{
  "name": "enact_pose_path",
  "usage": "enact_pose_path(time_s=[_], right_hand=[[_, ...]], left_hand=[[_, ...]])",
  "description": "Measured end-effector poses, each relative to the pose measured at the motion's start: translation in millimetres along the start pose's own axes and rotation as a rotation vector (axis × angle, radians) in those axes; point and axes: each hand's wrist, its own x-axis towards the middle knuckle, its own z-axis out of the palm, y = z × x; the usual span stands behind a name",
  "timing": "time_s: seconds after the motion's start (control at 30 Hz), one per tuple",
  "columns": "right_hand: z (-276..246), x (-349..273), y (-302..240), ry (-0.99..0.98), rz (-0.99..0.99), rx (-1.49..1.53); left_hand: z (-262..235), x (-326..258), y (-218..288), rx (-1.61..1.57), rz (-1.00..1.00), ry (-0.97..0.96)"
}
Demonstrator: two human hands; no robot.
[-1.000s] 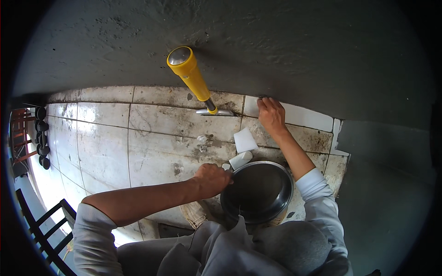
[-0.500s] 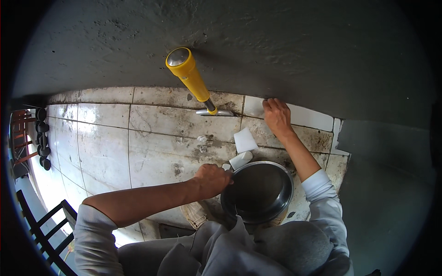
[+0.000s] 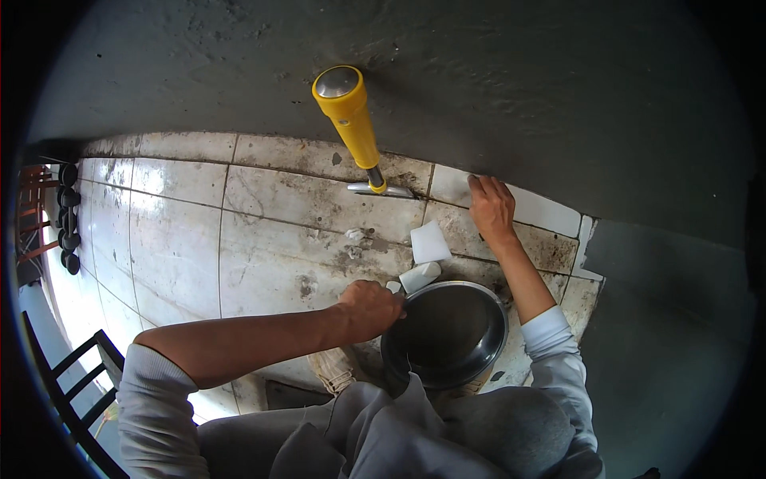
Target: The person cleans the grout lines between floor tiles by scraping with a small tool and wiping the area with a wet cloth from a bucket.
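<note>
My left hand [image 3: 371, 310] is closed at the left edge of a round, dark metal bowl [image 3: 447, 327], which holds a greyish content. At the foot of the dark wall, my right hand [image 3: 492, 209] has its bent fingers together on a narrow white tile strip [image 3: 542, 214]. Whatever is under those fingertips, if anything, is hidden. Left of it, a yellow-handled scraper [image 3: 355, 132] with a metal end cap stands on its wide blade near the wall. Between my hands lie a white tile-like piece [image 3: 430, 242] and a white rounded piece [image 3: 420, 277].
Stained white floor tiles [image 3: 175, 223] spread to the left. The dark grey wall [image 3: 519, 96] rises along the far side. Small crumbs [image 3: 355, 235] lie on the floor. Black dumbbells [image 3: 69, 219] and a black metal frame [image 3: 80, 375] are at the left.
The view has shifted slightly, so the scraper appears a little further right and higher. My right hand stays on the tile strip, my left at the bowl.
</note>
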Motion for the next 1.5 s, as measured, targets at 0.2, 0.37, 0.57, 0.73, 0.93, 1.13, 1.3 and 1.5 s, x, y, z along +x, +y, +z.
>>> enact_pose_path(time_s=[0.2,0.37,0.57,0.73,0.93,1.13,1.3,1.5], right_hand=[[11.7,4.1,-3.7,0.000,-0.002,0.039],[1.7,-1.9,12.0,-0.007,-0.045,0.045],[10.7,1.3,6.5,0.046,-0.073,0.090],[8.2,3.5,7.6,0.023,-0.089,0.043],[6.2,-5.8,15.6,0.010,-0.041,0.032],[11.1,-0.2,2.9,0.046,-0.037,0.064],[2.6,-7.6,14.4,0.009,0.001,0.037],[13.6,-0.1,-3.2,0.058,-0.021,0.068]], left_hand=[[-5.4,0.1,-0.2,-0.009,0.015,-0.082],[-4.1,-0.7,-0.6,-0.018,-0.004,-0.102],[-6.0,0.9,-1.2,-0.008,0.020,-0.115],[-2.0,-0.1,-3.0,-0.024,0.013,-0.091],[2.1,0.9,-3.4,-0.010,0.020,-0.066],[0.2,0.9,-2.3,-0.027,0.010,-0.079],[0.3,-1.5,-3.2,-0.018,0.007,-0.070],[-1.2,0.7,-2.0,-0.003,0.030,-0.060]])
